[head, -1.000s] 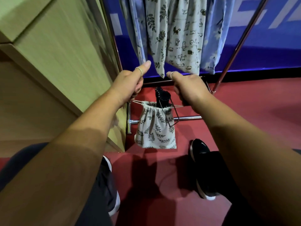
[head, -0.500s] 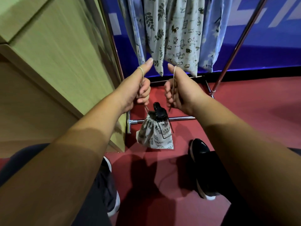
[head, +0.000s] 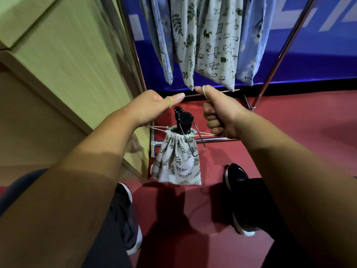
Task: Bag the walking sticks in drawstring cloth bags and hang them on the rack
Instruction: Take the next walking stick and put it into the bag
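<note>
Your left hand (head: 152,107) and right hand (head: 222,113) each have fingers curled on a drawstring cord (head: 204,134) looped round the thumb, drawing it outward. The leaf-print bag (head: 177,163) hangs between them in front of the rack (head: 275,69), low by its bottom rails, its mouth gathered round the black handle of the walking stick (head: 183,120), which pokes out the top. Bagging looks nearly done — what's left is cinching tight and hanging this one on the rack beside the cloth bags (head: 216,45) already there.
</note>
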`<state>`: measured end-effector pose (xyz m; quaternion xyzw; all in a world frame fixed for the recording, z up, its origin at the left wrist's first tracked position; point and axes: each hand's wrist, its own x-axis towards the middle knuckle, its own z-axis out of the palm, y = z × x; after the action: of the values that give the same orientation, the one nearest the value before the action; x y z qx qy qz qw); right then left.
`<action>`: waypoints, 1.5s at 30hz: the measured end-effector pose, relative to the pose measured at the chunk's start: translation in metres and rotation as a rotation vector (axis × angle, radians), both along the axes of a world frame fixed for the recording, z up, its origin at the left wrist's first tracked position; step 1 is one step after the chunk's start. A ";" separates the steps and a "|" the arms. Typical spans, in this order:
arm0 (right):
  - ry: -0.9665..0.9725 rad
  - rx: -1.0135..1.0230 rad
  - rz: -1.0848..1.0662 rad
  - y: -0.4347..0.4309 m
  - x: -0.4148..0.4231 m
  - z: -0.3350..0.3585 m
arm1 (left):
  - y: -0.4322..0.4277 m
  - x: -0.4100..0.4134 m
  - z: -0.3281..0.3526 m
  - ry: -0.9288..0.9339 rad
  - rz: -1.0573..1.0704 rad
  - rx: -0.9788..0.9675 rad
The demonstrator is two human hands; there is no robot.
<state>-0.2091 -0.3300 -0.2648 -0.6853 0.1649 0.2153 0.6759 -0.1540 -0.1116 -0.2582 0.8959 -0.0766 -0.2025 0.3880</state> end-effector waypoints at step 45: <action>-0.196 -0.019 -0.109 0.019 0.035 -0.005 | -0.032 0.006 -0.018 -0.068 -0.039 -0.285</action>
<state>-0.1745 -0.3107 -0.2693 -0.6996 0.1371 0.1088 0.6927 -0.1480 -0.1435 -0.2759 0.8364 -0.1350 -0.1664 0.5045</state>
